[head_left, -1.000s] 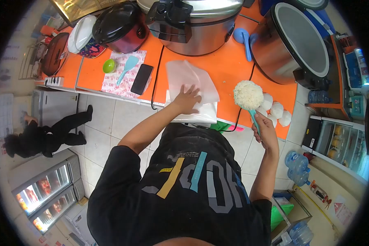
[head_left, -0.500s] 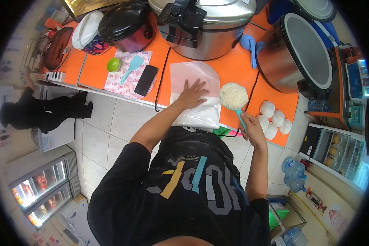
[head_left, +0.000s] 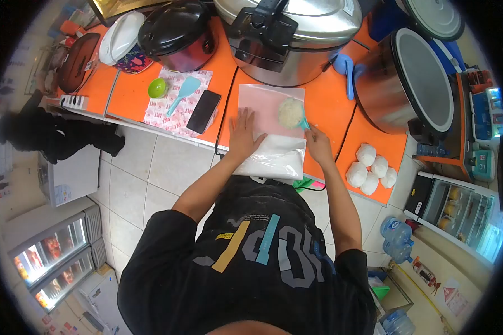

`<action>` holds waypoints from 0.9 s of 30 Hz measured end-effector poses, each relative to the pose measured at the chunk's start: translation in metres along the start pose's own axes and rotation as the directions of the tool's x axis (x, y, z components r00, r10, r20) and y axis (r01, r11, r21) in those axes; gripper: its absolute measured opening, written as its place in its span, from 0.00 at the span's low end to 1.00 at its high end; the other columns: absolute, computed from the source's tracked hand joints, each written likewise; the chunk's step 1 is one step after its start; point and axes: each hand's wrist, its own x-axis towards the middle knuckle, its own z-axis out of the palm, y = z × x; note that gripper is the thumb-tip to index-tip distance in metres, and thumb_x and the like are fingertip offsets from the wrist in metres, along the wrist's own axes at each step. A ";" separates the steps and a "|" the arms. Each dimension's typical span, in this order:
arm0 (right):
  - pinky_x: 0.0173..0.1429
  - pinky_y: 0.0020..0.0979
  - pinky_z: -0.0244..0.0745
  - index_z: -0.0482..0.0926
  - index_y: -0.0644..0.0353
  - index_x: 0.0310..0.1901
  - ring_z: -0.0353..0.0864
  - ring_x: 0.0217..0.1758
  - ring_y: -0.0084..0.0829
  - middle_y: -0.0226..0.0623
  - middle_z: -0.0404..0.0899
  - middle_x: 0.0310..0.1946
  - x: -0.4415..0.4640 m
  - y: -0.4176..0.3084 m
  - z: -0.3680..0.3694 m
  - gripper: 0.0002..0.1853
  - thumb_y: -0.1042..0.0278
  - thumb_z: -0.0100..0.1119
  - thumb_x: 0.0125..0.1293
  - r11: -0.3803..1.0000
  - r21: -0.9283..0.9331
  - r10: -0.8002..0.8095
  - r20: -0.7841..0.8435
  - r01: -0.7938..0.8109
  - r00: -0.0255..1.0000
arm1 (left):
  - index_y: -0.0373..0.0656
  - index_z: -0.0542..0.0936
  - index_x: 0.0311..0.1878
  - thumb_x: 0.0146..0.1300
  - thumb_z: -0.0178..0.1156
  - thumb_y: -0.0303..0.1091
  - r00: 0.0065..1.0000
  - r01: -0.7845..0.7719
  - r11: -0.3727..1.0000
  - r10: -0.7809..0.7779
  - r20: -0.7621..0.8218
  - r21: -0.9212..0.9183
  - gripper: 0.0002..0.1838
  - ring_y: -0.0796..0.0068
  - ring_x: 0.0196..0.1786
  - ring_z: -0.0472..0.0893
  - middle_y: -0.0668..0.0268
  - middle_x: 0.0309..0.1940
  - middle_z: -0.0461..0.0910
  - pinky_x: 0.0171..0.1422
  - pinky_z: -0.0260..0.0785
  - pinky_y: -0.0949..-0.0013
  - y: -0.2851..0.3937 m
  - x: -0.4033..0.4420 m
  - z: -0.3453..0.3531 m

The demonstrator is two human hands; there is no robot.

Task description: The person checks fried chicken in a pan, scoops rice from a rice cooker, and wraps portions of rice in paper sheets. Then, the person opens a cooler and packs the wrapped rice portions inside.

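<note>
My right hand (head_left: 319,146) grips the teal handle of a rice scoop (head_left: 303,124). White rice (head_left: 290,114) is mounded at the scoop's head, over the plastic wrapping sheets (head_left: 265,120); whether the scoop touches the sheet I cannot tell. My left hand (head_left: 243,137) lies flat on the left part of the sheets, fingers spread, holding nothing. The lower part of the stack looks white and glossy and reaches the table's front edge. Several round white wrapped portions (head_left: 369,181) sit to the right of my right hand.
A large steel rice cooker (head_left: 290,61) stands behind the sheets, with an open steel pot (head_left: 380,84) to its right. A blue ladle (head_left: 349,78) lies between them. On the left are a phone (head_left: 203,111), a teal spatula (head_left: 183,96) and a green cup (head_left: 157,87). A person (head_left: 61,134) stands far left.
My right hand has carried the rice-filled scoop leftward over the sheets. My left hand has slid to the left, and the sheet's raised far corner now lies flatter.
</note>
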 end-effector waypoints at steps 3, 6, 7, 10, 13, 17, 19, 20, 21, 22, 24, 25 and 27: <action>0.27 0.39 0.75 0.73 0.51 0.65 0.81 0.24 0.40 0.43 0.78 0.22 0.008 -0.025 0.003 0.23 0.55 0.51 0.72 0.937 -0.323 -0.159 -0.056 0.133 0.986 | 0.37 0.61 0.72 0.56 0.63 0.62 0.987 0.031 0.988 -0.054 0.153 0.150 0.49 0.53 0.81 0.43 0.54 0.76 0.54 0.77 0.36 0.34 -0.007 -0.005 -0.009; 0.33 0.42 0.79 0.72 0.49 0.66 0.84 0.31 0.43 0.44 0.81 0.27 0.007 -0.066 0.005 0.24 0.55 0.52 0.71 0.820 -0.572 -0.028 -0.006 0.019 1.000 | 0.37 0.59 0.73 0.53 0.63 0.66 0.970 0.035 0.989 -0.069 0.233 0.147 0.53 0.51 0.80 0.43 0.55 0.76 0.52 0.78 0.37 0.37 -0.011 -0.006 -0.015; 0.33 0.43 0.79 0.70 0.48 0.67 0.84 0.33 0.42 0.42 0.81 0.29 0.005 -0.073 0.008 0.25 0.54 0.53 0.71 0.757 -0.653 -0.035 -0.013 0.018 0.999 | 0.37 0.59 0.73 0.53 0.63 0.66 0.970 0.041 0.989 -0.074 0.232 0.143 0.53 0.51 0.80 0.43 0.55 0.76 0.52 0.78 0.37 0.37 -0.014 -0.007 -0.013; 0.31 0.40 0.79 0.70 0.43 0.68 0.82 0.31 0.38 0.38 0.77 0.30 -0.005 -0.070 0.025 0.25 0.55 0.54 0.70 0.737 -0.658 -0.212 -0.011 0.153 0.977 | 0.37 0.58 0.74 0.51 0.65 0.67 0.982 0.047 0.992 -0.067 0.175 0.118 0.56 0.50 0.80 0.42 0.55 0.76 0.52 0.78 0.37 0.39 -0.018 -0.011 -0.009; 0.31 0.39 0.78 0.69 0.39 0.69 0.80 0.30 0.37 0.36 0.73 0.33 -0.019 -0.069 0.040 0.26 0.57 0.57 0.69 0.796 -0.571 -0.226 0.032 0.203 0.974 | 0.36 0.58 0.74 0.51 0.65 0.67 0.979 0.048 0.993 -0.069 0.194 0.110 0.56 0.50 0.80 0.42 0.55 0.76 0.52 0.79 0.37 0.41 -0.021 -0.014 -0.011; 0.37 0.39 0.78 0.70 0.38 0.68 0.78 0.33 0.37 0.38 0.72 0.34 -0.024 -0.061 0.048 0.26 0.62 0.58 0.68 0.851 -0.484 -0.210 0.038 0.202 0.977 | 0.35 0.58 0.73 0.50 0.67 0.65 0.982 0.031 0.997 -0.044 0.182 0.075 0.57 0.49 0.80 0.43 0.54 0.76 0.52 0.80 0.37 0.43 -0.023 -0.015 -0.012; 0.37 0.39 0.77 0.71 0.39 0.68 0.78 0.34 0.37 0.38 0.71 0.34 -0.026 -0.059 0.048 0.26 0.63 0.58 0.68 0.863 -0.460 -0.225 0.025 0.211 0.974 | 0.35 0.58 0.73 0.49 0.68 0.65 0.980 0.025 0.998 -0.036 0.195 0.060 0.57 0.48 0.80 0.44 0.54 0.76 0.51 0.80 0.38 0.44 -0.022 -0.016 -0.014; 0.38 0.39 0.77 0.71 0.40 0.68 0.78 0.35 0.38 0.38 0.71 0.34 -0.026 -0.059 0.048 0.26 0.65 0.58 0.68 0.872 -0.435 -0.243 0.011 0.224 0.970 | 0.35 0.58 0.73 0.48 0.68 0.65 0.980 0.036 0.998 -0.047 0.194 0.061 0.57 0.47 0.80 0.43 0.53 0.76 0.51 0.80 0.38 0.44 -0.021 -0.016 -0.015; 0.38 0.39 0.77 0.71 0.40 0.68 0.78 0.35 0.38 0.38 0.71 0.34 -0.028 -0.059 0.048 0.26 0.65 0.58 0.68 0.871 -0.436 -0.244 0.011 0.224 0.970 | 0.34 0.58 0.73 0.48 0.68 0.65 0.980 0.048 0.997 -0.059 0.192 0.061 0.58 0.47 0.80 0.43 0.51 0.76 0.51 0.80 0.38 0.45 -0.021 -0.016 -0.016; 0.38 0.38 0.76 0.72 0.40 0.67 0.78 0.35 0.37 0.38 0.71 0.34 -0.031 -0.060 0.050 0.26 0.66 0.59 0.67 0.880 -0.425 -0.253 -0.036 0.214 0.967 | 0.34 0.58 0.73 0.48 0.68 0.65 0.980 0.050 0.997 -0.061 0.191 0.061 0.58 0.47 0.80 0.43 0.51 0.76 0.51 0.80 0.38 0.45 -0.021 -0.016 -0.017; 0.38 0.38 0.76 0.72 0.41 0.67 0.77 0.35 0.36 0.39 0.71 0.34 -0.032 -0.060 0.049 0.26 0.67 0.59 0.67 0.888 -0.412 -0.260 -0.082 0.204 0.962 | 0.33 0.57 0.73 0.48 0.68 0.65 0.983 0.055 0.998 -0.060 0.176 0.034 0.59 0.46 0.80 0.42 0.49 0.76 0.50 0.81 0.36 0.46 -0.021 -0.017 -0.018; 0.39 0.39 0.76 0.72 0.43 0.67 0.77 0.36 0.38 0.39 0.71 0.34 -0.033 -0.063 0.046 0.26 0.67 0.60 0.67 0.893 -0.392 -0.257 -0.041 0.221 0.965 | 0.33 0.57 0.73 0.48 0.68 0.65 0.982 0.054 0.998 -0.059 0.180 0.032 0.59 0.46 0.80 0.42 0.49 0.76 0.50 0.81 0.36 0.46 -0.021 -0.018 -0.018; 0.41 0.40 0.75 0.72 0.45 0.68 0.76 0.36 0.39 0.40 0.71 0.35 -0.028 -0.060 0.040 0.27 0.67 0.60 0.67 0.897 -0.372 -0.260 -0.005 0.239 0.966 | 0.36 0.59 0.73 0.49 0.68 0.63 0.986 0.047 0.997 -0.056 0.157 0.060 0.56 0.44 0.79 0.46 0.49 0.76 0.51 0.80 0.39 0.45 -0.022 -0.015 -0.016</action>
